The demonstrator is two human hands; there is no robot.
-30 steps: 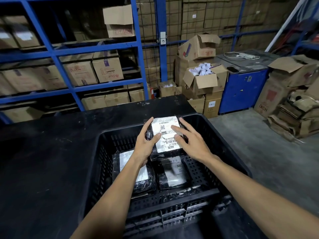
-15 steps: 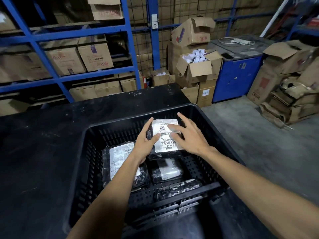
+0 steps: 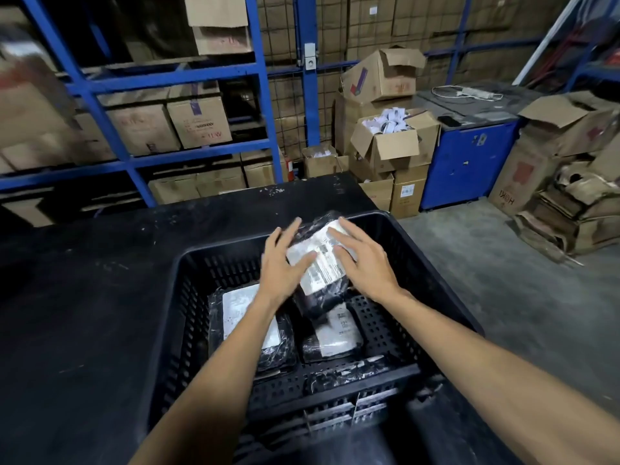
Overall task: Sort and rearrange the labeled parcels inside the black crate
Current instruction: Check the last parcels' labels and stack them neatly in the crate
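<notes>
A black slatted crate [image 3: 174, 297] sits on a black table. Both my hands hold one black-wrapped parcel with a white label [image 3: 323, 263], tilted, above the crate's far half. My left hand [image 3: 285, 266] grips its left edge, thumb on the label. My right hand [image 3: 365, 263] presses on its right side with fingers spread. On the crate floor lie a large labeled parcel [image 3: 250, 317] at the left, partly under my left forearm, a smaller labeled parcel [image 3: 339, 333] at the right, and a thin black packet [image 3: 345, 374] along the near wall.
The black table [image 3: 84, 297] stretches left of the crate. Blue racking [image 3: 188, 72] with cardboard boxes stands behind. Open cartons [image 3: 392, 146], a blue cabinet [image 3: 466, 162] and flattened cardboard [image 3: 570, 209] lie to the right, past grey floor [image 3: 503, 297].
The held parcel has tilted and turned, its top swinging to the right. My hands shifted slightly with it. The camera view moved a little.
</notes>
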